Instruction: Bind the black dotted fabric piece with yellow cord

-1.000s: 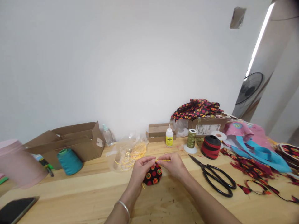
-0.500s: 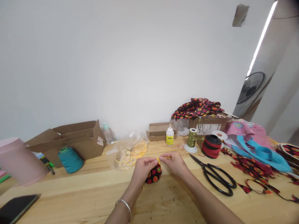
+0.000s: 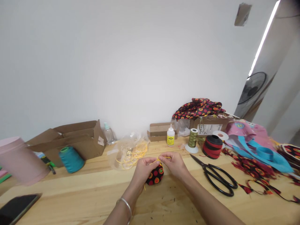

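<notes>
A small rounded pouch (image 3: pixel 155 176) of black fabric with red and yellow flower shapes hangs between my hands, just above the table. Thin yellow cord (image 3: pixel 158 159) runs across its top, and a loose end dangles below my left wrist. My left hand (image 3: pixel 143 167) pinches the cord at the pouch's top left, thumb against forefinger. Opposite it, my right hand (image 3: pixel 173 163) is closed on the cord too, with a short end sticking out past the fingers. Whether a knot lies between the fingertips is too small to make out.
Black scissors (image 3: pixel 217 175) lie to the right, beside fabric scraps (image 3: pixel 254 165). Behind my hands are a glue bottle (image 3: pixel 171 136), thread spools (image 3: pixel 212 147) and a bag of yellow cord (image 3: pixel 134 151). A teal cone (image 3: pixel 71 159), a pink bin (image 3: pixel 23 161) and a phone (image 3: pixel 17 207) stand or lie left.
My right hand has shifted slightly left, closer to my left fingertips, and the yellow cord is now looped at the pouch's top. The pouch has swung slightly to the right.
</notes>
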Demonstrator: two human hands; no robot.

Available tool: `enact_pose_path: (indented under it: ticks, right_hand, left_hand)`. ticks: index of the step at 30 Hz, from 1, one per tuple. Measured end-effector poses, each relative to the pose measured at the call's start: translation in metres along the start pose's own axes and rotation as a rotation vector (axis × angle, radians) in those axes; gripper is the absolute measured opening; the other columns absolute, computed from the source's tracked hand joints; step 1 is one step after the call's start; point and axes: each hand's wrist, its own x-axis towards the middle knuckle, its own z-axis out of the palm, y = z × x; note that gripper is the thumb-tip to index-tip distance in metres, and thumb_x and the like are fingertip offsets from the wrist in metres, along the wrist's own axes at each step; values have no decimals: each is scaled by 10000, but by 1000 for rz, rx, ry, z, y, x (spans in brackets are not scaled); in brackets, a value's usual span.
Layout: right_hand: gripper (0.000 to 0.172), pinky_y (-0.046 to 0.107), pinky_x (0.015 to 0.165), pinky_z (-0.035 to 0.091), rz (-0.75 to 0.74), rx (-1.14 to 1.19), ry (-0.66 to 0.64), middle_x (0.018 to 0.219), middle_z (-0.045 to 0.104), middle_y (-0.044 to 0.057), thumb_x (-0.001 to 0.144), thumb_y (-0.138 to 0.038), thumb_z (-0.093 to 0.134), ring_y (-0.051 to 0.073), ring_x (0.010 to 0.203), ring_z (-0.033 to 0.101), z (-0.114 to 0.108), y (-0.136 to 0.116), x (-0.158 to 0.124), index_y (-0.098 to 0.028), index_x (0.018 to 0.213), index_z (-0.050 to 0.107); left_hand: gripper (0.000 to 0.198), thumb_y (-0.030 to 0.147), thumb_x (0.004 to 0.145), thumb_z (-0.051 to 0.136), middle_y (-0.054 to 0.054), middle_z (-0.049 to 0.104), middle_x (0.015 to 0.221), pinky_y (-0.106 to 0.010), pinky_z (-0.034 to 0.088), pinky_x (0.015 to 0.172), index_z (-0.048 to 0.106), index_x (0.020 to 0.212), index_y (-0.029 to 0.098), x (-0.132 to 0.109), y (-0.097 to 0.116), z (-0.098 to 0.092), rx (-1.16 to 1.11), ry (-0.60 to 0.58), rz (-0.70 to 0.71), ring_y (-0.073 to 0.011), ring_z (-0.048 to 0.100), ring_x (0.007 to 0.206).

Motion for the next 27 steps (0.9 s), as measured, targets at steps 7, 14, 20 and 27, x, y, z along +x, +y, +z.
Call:
enact_pose_path:
  ticks: [7, 14, 20, 27]
  right_hand:
    - [213, 266, 586, 469, -43, -21, 66, 700, 651, 39, 678, -324, 513, 174, 648, 585, -1, -1, 1, -160, 707, 647]
    - [192, 238, 582, 457, -132, -80, 48, 698, 646, 27, 710, -300, 490, 156, 651, 581, -1, -5, -2, -176, 697, 637]
    - [167, 217, 592, 430, -285, -205, 2, 684, 644, 14, 727, -251, 483, 129, 613, 570, -1, -16, -7, -199, 701, 639]
    - [213, 267, 592, 460, -102, -127, 160, 719, 647, 57, 697, -325, 503, 175, 648, 588, -4, -6, -1, -158, 716, 635]
  left_hand:
    - [192, 310, 535, 630, 16, 588, 441, -152, 262, 362, 646, 582, 125, 0, 0, 2, 67, 19, -19, -54, 433, 360]
    - [220, 319, 538, 630, 7, 578, 447, -149, 227, 339, 647, 611, 113, 2, -2, 1, 63, 22, -27, -43, 397, 340]
    - [242, 330, 549, 628, 2, 578, 458, -152, 258, 370, 659, 638, 108, 1, 0, -2, 9, -13, 5, -49, 404, 376]
    - [221, 321, 515, 649, 5, 594, 474, -171, 309, 404, 658, 619, 126, -1, -1, 1, 57, 4, 6, -70, 447, 395]
